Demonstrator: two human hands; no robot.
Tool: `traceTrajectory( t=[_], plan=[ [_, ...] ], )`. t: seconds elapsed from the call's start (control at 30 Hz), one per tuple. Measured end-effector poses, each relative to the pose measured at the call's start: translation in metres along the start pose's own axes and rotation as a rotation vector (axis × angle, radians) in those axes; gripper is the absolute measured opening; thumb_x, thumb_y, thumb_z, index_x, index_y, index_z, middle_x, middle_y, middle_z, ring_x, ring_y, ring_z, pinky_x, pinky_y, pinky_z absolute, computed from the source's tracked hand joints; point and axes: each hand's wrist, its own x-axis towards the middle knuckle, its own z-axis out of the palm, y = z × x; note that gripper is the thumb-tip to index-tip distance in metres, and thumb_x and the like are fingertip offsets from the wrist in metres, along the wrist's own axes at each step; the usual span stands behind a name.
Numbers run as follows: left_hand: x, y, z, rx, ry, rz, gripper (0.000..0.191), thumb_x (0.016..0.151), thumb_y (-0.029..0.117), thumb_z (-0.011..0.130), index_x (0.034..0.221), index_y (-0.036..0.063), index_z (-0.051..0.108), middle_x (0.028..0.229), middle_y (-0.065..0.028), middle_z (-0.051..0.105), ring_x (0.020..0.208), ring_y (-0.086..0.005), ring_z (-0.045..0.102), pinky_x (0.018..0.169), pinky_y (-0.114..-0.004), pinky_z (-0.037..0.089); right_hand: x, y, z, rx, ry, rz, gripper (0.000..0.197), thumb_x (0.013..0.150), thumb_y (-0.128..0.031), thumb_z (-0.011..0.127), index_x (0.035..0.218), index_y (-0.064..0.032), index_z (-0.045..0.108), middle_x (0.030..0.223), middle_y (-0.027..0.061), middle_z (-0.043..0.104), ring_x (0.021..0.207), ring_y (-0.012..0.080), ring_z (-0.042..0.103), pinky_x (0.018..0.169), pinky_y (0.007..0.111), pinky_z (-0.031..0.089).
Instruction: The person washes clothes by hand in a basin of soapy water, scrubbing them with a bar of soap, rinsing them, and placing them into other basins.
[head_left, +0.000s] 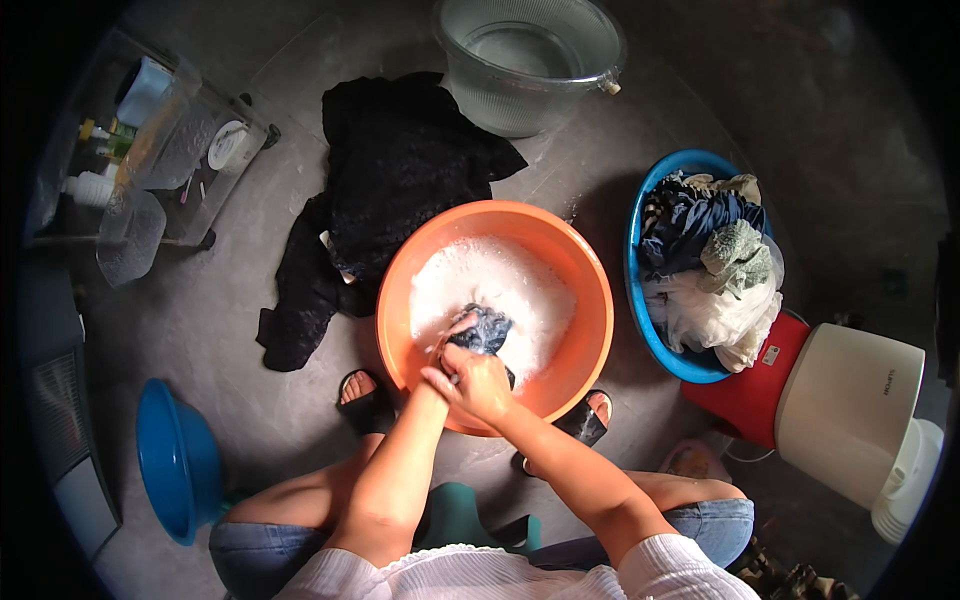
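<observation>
An orange plastic basin (589, 300) with white suds (491, 270) stands on the floor between my feet. My right hand (480, 382) is closed around part of a wet dark cloth (487, 330) near the basin's near side, its thumb by my left wrist. My left hand (456, 337) is beneath and beyond it, mostly hidden by my right hand and the cloth; its fingers lie against the cloth, blurred. Part of the dark cloth hangs into the suds. A black garment (405, 157) lies spread on the floor behind the basin.
A blue basin (634, 247) heaped with clothes rests at the right, by a red and white appliance (840, 405). A clear ribbed tub (517, 97) stands at the back. An empty blue basin (169, 465) is tilted at left, below a clear shelf (225, 202) with bottles.
</observation>
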Motion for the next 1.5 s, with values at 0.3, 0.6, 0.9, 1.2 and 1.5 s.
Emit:
traceTrajectory(
  t=[0.3, 0.6, 0.9, 1.2, 1.5],
  plan=[
    [-0.003, -0.007, 0.102, 0.073, 0.833, -0.221, 0.056, 0.134, 0.049, 0.078, 0.186, 0.0391, 0.061, 0.191, -0.0047, 0.068, 0.167, -0.0368, 0.074, 0.127, -0.072, 0.067, 0.054, 0.175, -0.041, -0.311, 0.268, 0.634, 0.044, 0.127, -0.052, 0.084, 0.141, -0.0106, 0.09, 0.156, 0.026, 0.088, 0.138, 0.058, 0.087, 0.115, 0.069, 0.07],
    [0.035, -0.013, 0.126, 0.104, 0.652, -0.079, 0.073, 0.118, 0.049, 0.103, 0.183, 0.0273, 0.075, 0.154, -0.0044, 0.086, 0.136, -0.0256, 0.083, 0.1, -0.048, 0.074, -0.005, 0.134, 0.011, 0.228, 0.285, 0.392, 0.045, 0.113, -0.023, 0.1, 0.144, -0.0024, 0.075, 0.12, 0.0344, 0.083, 0.117, 0.0576, 0.085, 0.106, 0.065, 0.068],
    [0.049, -0.024, 0.076, -0.127, 0.48, -0.154, 0.048, 0.137, 0.051, 0.072, 0.158, 0.0103, 0.085, 0.14, -0.0079, 0.093, 0.125, -0.0273, 0.093, 0.117, -0.049, 0.08, 0.016, 0.065, -0.018, -0.35, 0.18, 0.193, 0.053, 0.127, -0.063, 0.083, 0.107, -0.0135, 0.084, 0.091, 0.0277, 0.089, 0.086, 0.0573, 0.089, 0.077, 0.068, 0.07],
    [0.021, 0.027, 0.036, 0.744, 0.807, 0.364, 0.095, 0.121, 0.023, 0.097, 0.203, 0.0379, 0.052, 0.192, -0.0167, 0.063, 0.154, -0.0196, 0.071, 0.098, -0.046, 0.073, 0.044, 0.16, 0.005, -0.246, 0.373, 0.518, 0.061, 0.113, -0.025, 0.102, 0.167, -0.0166, 0.076, 0.17, 0.0339, 0.069, 0.148, 0.0658, 0.075, 0.123, 0.074, 0.067],
    [0.014, -0.026, 0.054, 0.085, 0.419, -0.122, 0.108, 0.123, 0.055, 0.099, 0.211, 0.0326, 0.039, 0.176, -0.0062, 0.077, 0.148, -0.0302, 0.081, 0.122, -0.061, 0.073, -0.027, 0.115, -0.001, 0.182, 0.071, 0.202, 0.049, 0.097, 0.007, 0.085, 0.142, -0.0082, 0.078, 0.131, 0.0274, 0.08, 0.124, 0.0571, 0.083, 0.107, 0.061, 0.07]
  ],
)
